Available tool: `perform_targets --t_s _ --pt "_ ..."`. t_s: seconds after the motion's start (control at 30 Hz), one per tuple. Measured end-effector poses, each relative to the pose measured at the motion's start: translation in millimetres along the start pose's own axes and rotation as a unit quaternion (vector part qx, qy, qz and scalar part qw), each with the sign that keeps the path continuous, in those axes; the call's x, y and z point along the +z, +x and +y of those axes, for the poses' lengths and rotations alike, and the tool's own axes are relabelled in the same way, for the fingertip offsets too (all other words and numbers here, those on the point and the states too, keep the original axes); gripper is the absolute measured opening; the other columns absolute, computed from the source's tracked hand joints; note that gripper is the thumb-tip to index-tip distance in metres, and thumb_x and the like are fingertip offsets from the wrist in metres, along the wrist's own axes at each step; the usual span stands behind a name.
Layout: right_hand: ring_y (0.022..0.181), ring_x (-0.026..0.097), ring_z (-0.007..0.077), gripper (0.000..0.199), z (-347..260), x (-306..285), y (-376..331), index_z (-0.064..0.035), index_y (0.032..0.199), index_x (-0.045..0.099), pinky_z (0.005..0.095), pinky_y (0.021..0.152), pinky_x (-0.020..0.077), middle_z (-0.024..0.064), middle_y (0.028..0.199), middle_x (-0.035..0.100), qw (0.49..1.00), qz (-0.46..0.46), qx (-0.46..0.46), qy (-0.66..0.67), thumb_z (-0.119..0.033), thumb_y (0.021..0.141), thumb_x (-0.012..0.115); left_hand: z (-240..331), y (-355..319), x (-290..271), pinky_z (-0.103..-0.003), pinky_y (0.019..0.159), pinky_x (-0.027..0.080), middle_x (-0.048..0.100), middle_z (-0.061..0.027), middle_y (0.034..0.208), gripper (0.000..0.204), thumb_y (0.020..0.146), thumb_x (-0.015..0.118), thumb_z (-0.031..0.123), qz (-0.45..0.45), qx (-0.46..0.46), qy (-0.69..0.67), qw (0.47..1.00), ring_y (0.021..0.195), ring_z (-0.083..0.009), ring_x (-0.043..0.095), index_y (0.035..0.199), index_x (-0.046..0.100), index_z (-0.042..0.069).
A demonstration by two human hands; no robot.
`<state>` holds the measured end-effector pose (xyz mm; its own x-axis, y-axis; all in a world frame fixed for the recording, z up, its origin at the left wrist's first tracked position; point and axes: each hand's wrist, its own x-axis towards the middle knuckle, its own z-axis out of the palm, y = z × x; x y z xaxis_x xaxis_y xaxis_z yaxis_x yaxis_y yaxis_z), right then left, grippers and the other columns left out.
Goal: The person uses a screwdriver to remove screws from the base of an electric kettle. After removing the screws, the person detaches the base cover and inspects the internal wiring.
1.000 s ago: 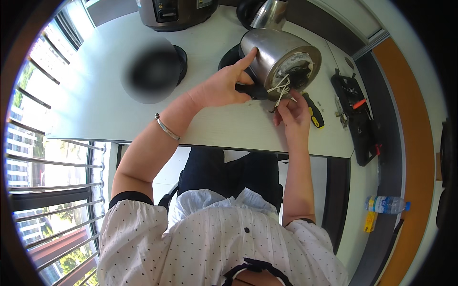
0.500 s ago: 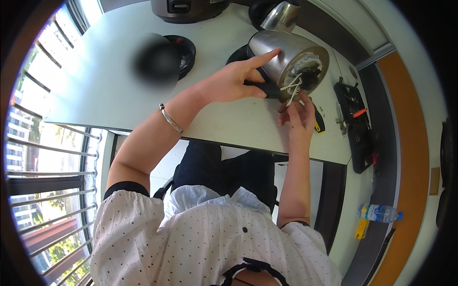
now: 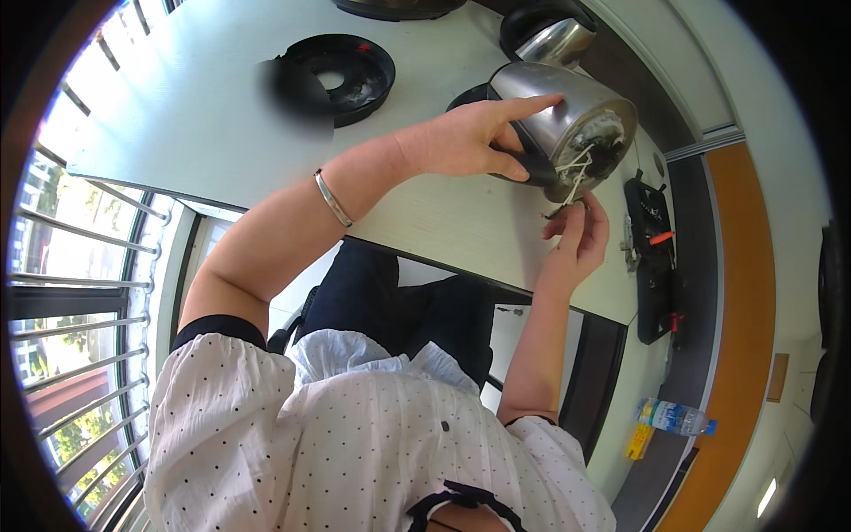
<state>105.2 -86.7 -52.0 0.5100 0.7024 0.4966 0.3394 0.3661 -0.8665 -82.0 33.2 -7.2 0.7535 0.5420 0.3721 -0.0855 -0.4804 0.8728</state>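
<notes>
A steel electric kettle (image 3: 560,99) lies tilted on the table, its bottom cover off and the opened underside turned toward my right side. My left hand (image 3: 483,140) is closed around the black handle (image 3: 535,161), with the index finger stretched along the steel body. White wires (image 3: 574,165) come out of the underside, where whitish and dark material shows. Below the opening, my right hand (image 3: 581,238) pinches at the wire ends. A small dark part (image 3: 557,212) sticks out by its fingertips; its kind is too small to make out.
A round black base piece (image 3: 379,99) with a central hole lies left of the kettle. Behind stands another steel vessel (image 3: 557,43). An open black tool case (image 3: 654,275) with an orange-handled tool lies at the right, a water bottle (image 3: 677,417) and yellow box (image 3: 638,441) nearer.
The view has shifted, so the table things sit elsewhere in the picture. My right hand is slightly lower from the underside, and the small dark part now shows at its fingertips.
</notes>
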Motion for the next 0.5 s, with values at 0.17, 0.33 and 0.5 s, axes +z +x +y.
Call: perform_targets --t_s 0.17,0.33,0.5 --pt "0.059 0.054 0.0074 0.032 5 -7 -11 0.0024 0.121 0.055 0.0208 0.054 0.0434 0.0045 0.075 0.061 0.986 -0.034 -0.158 -0.053 0.001 0.089 0.055 2 0 0 -0.025 0.079 0.043 0.072 -0.0090 0.087 0.091 0.080 0.068 0.000 -0.003 -0.025 -0.046 0.999 0.079 -0.0087 0.055 0.153 0.017 0.020" --pt "0.061 0.057 0.0077 0.038 -3 8 -13 0.0030 0.126 0.051 0.0201 0.057 0.0452 0.0036 0.071 0.061 0.985 -0.127 -0.106 -0.055 0.003 0.088 0.057 -1 0 1 -0.025 0.080 0.043 0.071 -0.0087 0.088 0.092 0.080 0.068 -0.001 -0.018 -0.020 -0.059 0.998 0.080 -0.0092 0.056 0.153 0.016 0.019" --pt "0.054 0.056 0.0082 0.033 -15 11 -9 -0.0002 0.118 0.048 0.0210 0.049 0.0443 0.0043 0.067 0.060 0.984 -0.162 0.045 0.053 -0.002 0.089 0.063 -3 0 2 -0.026 0.084 0.042 0.071 -0.0068 0.082 0.093 0.079 0.067 -0.001 -0.048 -0.013 -0.015 0.999 0.085 -0.0110 0.055 0.153 0.015 0.014"
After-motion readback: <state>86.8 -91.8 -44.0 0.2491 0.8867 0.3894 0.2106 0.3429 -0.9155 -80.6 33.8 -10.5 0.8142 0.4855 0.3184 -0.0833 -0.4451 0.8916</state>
